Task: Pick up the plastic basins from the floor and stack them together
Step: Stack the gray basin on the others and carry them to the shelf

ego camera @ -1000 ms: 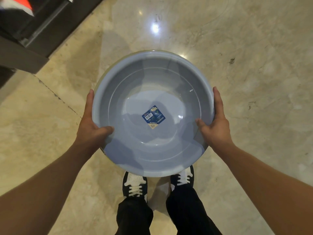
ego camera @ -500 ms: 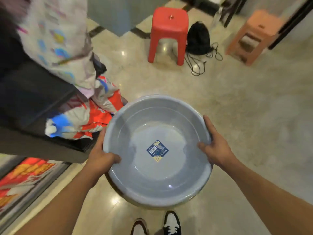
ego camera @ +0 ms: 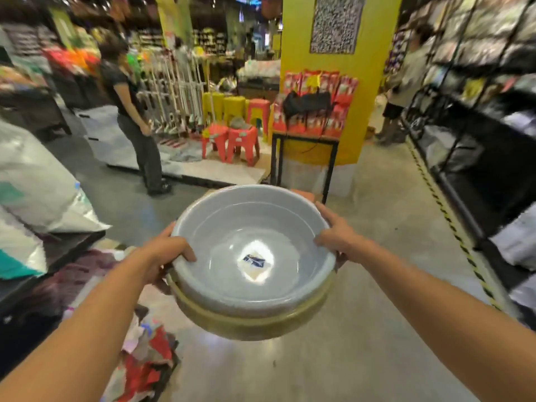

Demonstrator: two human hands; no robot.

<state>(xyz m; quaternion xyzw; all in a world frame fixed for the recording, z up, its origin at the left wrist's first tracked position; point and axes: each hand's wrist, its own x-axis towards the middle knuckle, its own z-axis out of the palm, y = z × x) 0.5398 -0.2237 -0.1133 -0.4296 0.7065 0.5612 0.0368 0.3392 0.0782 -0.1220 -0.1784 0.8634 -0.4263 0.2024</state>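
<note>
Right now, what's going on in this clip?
A person stands in a shop aisle holding a stack of plastic basins off the floor. The left hand and right hand grip opposite rims. A grey basin with a label at its bottom sits nested in a yellowish basin. How many more are in the stack is unclear. Red stools and a yellow pillar stand ahead.

Bright shop light — motion-blurred, edges warped, glare in the basin.

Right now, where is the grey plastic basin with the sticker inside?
In the head view, the round grey plastic basin is centre frame, nested in an olive-yellow plastic basin, held off the floor between the left hand and right hand.
</note>
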